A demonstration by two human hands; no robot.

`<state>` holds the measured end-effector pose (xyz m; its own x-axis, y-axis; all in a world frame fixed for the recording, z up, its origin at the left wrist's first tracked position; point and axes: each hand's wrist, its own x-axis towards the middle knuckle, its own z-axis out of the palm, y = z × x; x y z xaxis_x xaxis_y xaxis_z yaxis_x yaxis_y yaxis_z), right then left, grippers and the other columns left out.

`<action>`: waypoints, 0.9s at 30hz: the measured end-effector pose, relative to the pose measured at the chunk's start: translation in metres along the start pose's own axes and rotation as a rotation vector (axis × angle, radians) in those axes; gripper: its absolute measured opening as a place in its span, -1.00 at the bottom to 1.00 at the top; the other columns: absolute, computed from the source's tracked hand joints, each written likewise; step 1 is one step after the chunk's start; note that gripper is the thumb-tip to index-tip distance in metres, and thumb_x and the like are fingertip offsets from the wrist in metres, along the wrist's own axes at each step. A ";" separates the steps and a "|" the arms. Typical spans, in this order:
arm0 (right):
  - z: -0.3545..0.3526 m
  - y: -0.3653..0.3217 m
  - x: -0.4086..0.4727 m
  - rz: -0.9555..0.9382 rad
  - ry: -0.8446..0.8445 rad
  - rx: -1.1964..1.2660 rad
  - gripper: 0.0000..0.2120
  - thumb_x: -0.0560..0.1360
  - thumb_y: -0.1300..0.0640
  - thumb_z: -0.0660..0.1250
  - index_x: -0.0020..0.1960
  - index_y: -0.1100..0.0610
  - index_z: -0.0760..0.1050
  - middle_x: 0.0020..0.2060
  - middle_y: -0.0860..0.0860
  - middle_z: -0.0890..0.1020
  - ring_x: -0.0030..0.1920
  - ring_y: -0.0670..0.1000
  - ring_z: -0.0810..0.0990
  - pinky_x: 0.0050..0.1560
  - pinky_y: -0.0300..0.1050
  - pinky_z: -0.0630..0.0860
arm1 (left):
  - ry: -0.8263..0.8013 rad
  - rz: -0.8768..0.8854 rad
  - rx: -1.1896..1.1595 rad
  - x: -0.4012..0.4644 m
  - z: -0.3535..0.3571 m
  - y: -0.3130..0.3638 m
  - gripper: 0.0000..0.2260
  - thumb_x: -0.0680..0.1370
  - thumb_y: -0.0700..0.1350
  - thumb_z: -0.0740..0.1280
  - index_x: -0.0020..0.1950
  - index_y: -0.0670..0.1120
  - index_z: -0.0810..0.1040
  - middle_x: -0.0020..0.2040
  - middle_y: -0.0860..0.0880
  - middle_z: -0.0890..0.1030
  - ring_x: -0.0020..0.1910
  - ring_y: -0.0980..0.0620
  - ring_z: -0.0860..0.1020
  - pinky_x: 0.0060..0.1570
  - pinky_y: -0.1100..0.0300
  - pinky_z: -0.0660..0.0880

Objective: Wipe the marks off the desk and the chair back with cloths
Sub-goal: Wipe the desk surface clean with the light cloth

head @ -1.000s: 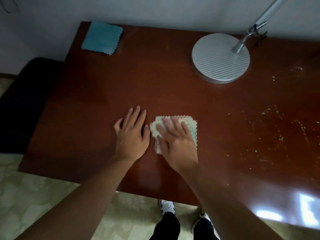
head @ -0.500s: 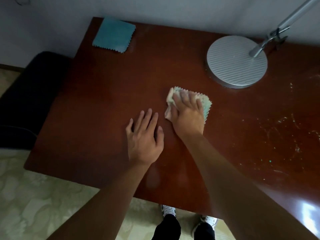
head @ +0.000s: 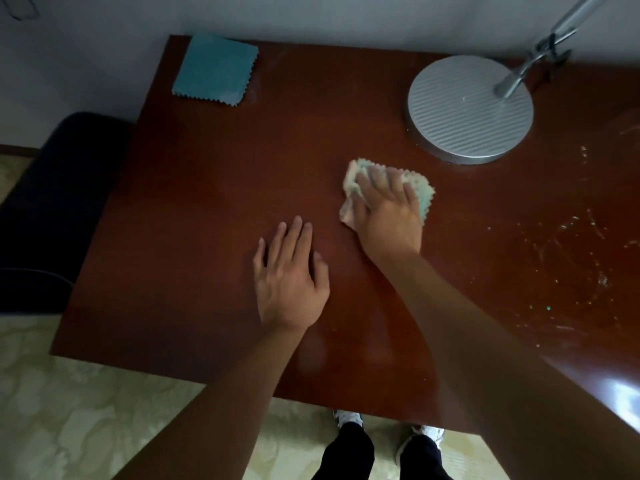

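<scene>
Desk (head: pixel 207 202) lies bare around our flat, released left hand (head: pixel 289 271); our right hand (head: pixel 388 209) presses, seemingly flat-fingered, the pale cloth (head: pixel 424 195) near the lamp base (head: pixel 469 110).

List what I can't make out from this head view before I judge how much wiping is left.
- Desk under the pale cloth and right hand: covered, marks there unknown.
- Desk's right end: cut off by the frame edge.
- Lamp head: cut off at the top.
- Chair: too dark, partly behind the desk; no marks readable.
</scene>
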<state>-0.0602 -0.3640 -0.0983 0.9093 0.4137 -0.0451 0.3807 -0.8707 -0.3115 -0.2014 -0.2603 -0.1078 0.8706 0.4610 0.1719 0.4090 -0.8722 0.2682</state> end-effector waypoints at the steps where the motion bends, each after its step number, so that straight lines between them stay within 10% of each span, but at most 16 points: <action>1: -0.001 0.011 -0.020 0.037 0.052 0.018 -0.59 0.66 -0.03 0.06 0.47 0.01 0.35 0.49 0.00 0.33 0.56 0.09 0.11 0.54 0.05 0.00 | -0.005 0.000 0.006 0.000 0.000 -0.001 -0.56 0.58 -0.01 0.13 0.44 -0.08 0.48 0.47 -0.04 0.44 0.51 -0.02 0.32 0.48 -0.14 0.22; 11: 0.009 -0.003 -0.127 -0.106 0.179 -0.004 -0.65 0.59 0.05 0.26 0.35 0.08 0.51 0.38 0.05 0.49 0.46 0.15 0.34 0.45 0.17 0.29 | 0.012 0.027 0.014 -0.003 -0.002 0.002 -0.60 0.60 -0.04 0.15 0.40 -0.08 0.51 0.45 -0.10 0.46 0.48 -0.11 0.36 0.46 -0.16 0.21; 20: -0.042 0.149 -0.175 0.423 0.308 0.014 -0.59 0.61 0.07 0.14 0.40 0.18 0.44 0.39 0.17 0.45 0.47 0.25 0.30 0.47 0.22 0.21 | 0.006 0.371 -0.123 -0.017 0.022 0.099 -0.63 0.56 -0.21 0.34 0.37 -0.05 0.54 0.38 -0.04 0.52 0.40 -0.06 0.44 0.38 -0.10 0.28; 27: -0.033 0.125 -0.188 0.089 0.279 -0.014 -0.65 0.61 0.07 0.18 0.35 0.11 0.51 0.36 0.09 0.50 0.44 0.20 0.37 0.42 0.22 0.32 | -0.043 0.340 -0.177 -0.036 0.037 0.134 -0.71 0.63 -0.09 0.26 0.34 -0.03 0.56 0.38 -0.02 0.54 0.41 -0.02 0.44 0.34 -0.03 0.31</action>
<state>-0.1784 -0.5596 -0.0977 0.9497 0.2477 0.1917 0.2975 -0.9049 -0.3045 -0.1682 -0.4000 -0.1134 0.9606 0.1394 0.2405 0.0442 -0.9308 0.3628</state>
